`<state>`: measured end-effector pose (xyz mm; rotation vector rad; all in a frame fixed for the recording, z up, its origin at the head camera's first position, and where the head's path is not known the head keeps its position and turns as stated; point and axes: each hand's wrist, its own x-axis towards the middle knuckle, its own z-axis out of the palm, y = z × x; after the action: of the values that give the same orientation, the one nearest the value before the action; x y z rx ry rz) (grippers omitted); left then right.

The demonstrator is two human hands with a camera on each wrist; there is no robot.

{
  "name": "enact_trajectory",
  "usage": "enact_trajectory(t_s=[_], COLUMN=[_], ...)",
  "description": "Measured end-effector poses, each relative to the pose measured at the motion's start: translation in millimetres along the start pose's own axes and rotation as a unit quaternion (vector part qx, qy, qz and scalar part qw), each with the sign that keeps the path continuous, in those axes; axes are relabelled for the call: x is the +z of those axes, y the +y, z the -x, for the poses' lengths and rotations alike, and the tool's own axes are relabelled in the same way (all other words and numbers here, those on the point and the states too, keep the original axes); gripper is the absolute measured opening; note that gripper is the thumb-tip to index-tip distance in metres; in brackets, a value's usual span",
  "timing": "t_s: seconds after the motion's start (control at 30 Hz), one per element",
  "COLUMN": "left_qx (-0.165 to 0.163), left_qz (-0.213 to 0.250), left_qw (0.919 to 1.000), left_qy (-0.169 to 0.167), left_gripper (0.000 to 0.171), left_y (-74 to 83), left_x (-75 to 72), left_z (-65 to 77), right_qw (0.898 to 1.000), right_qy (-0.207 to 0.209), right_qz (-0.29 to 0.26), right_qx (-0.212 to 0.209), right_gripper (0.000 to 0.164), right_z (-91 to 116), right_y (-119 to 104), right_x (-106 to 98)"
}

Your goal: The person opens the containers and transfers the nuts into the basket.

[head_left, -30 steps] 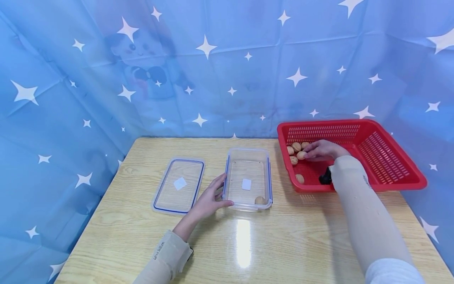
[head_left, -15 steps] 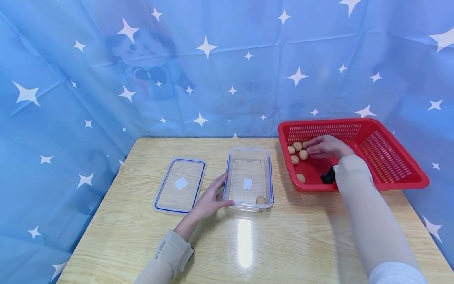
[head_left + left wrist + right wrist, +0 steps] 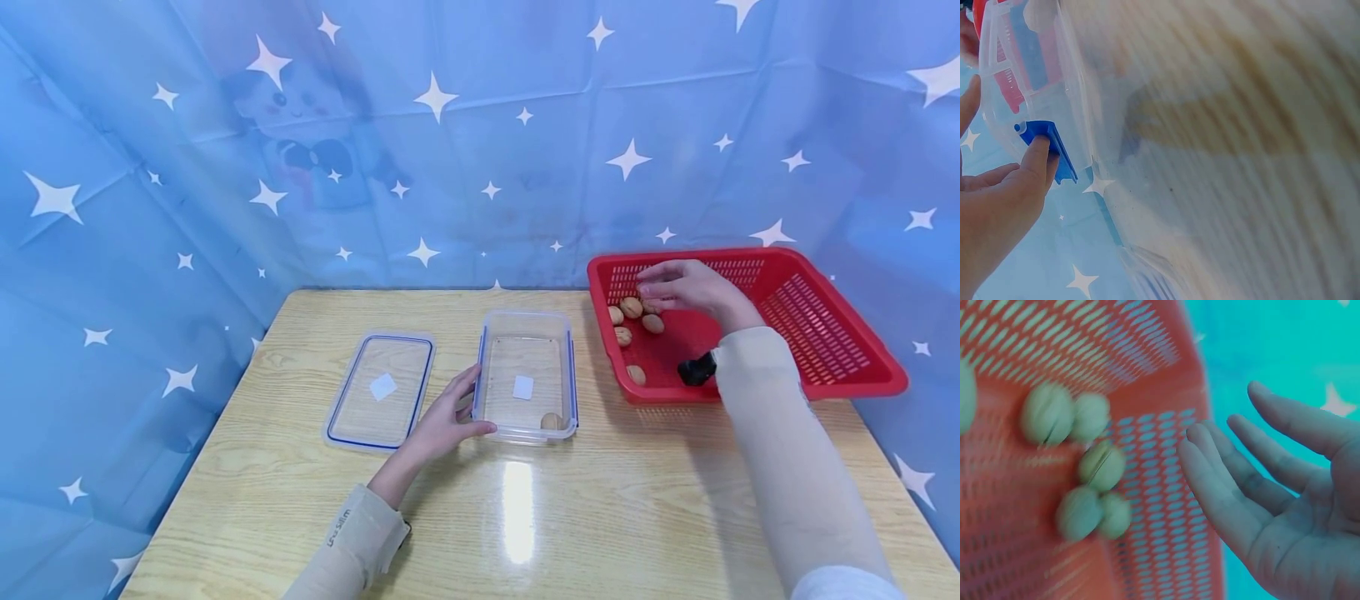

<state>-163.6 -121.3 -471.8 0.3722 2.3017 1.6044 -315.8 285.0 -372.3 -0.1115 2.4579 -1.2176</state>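
My left hand (image 3: 444, 421) stays at the near-left corner of a clear plastic food container (image 3: 525, 323) with blue side latches. In the left wrist view, its extended fingers touch a hanging blue latch (image 3: 1054, 150). One walnut (image 3: 551, 422) lies in the container's near-right corner. Over the left part of a red perforated basket (image 3: 757, 392), my right hand (image 3: 693, 292) hovers with fingers spread and nothing between them. Several walnuts (image 3: 1047, 414) lie in the basket below and beside those fingers; the closest in the head view is a walnut (image 3: 653, 323) just under the fingertips.
A clear lid (image 3: 367, 417) with a blue seal lies flat on the wooden table (image 3: 450, 533), left of the container. A blue star-patterned curtain (image 3: 480, 142) hangs behind the table and along its sides. The basket overhangs the table's right side.
My right hand has let go of a walnut and risen up and back from it. That walnut has shifted slightly right inside the basket. My left hand and the container have stayed put.
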Motion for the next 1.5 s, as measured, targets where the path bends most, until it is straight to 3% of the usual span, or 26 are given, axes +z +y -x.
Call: enact_trajectory(t_s=[0.33, 0.5, 0.7, 0.83, 1.03, 1.13, 1.37, 1.5], left_qx=[0.002, 0.005, 0.009, 0.008, 0.015, 0.017, 0.017, 0.014], left_qz=[0.000, -0.005, -0.008, -0.032, -0.091, -0.102, -0.113, -0.118], left_qw=[1.0000, 1.0000, 0.9998, 0.9992, 0.9949, 0.9936, 0.9922, 0.9918], left_qy=[0.003, 0.007, 0.012, 0.021, 0.040, 0.044, 0.049, 0.048], left_gripper=[0.096, 0.096, 0.098, 0.101, 0.104, 0.104, 0.104, 0.103], left_y=[2.5, 0.0, 0.5, 6.2, 9.1, 8.8, 9.2, 10.1], left_x=[-0.4, 0.1, 1.3, 4.6, 9.8, 10.6, 10.6, 11.7], left_z=[-0.6, -1.5, 0.8, 3.0, 1.8, 1.8, 3.4, 3.7], right_qw=[0.998, 0.996, 0.990, 0.983, 0.969, 0.961, 0.930, 0.922], right_qy=[0.025, 0.019, -0.016, -0.061, -0.140, -0.179, -0.288, -0.306], right_qz=[-0.013, 0.000, 0.000, -0.016, 0.001, 0.028, 0.096, 0.148], right_qx=[-0.052, -0.092, -0.143, -0.172, -0.202, -0.207, -0.207, -0.186], right_gripper=[0.060, 0.053, 0.042, 0.039, 0.039, 0.040, 0.040, 0.036], right_z=[33, 46, 50, 47, 41, 40, 35, 32], right_y=[-44, -61, -69, -64, -54, -54, -60, -63], right_x=[24, 50, 89, 115, 147, 160, 183, 191])
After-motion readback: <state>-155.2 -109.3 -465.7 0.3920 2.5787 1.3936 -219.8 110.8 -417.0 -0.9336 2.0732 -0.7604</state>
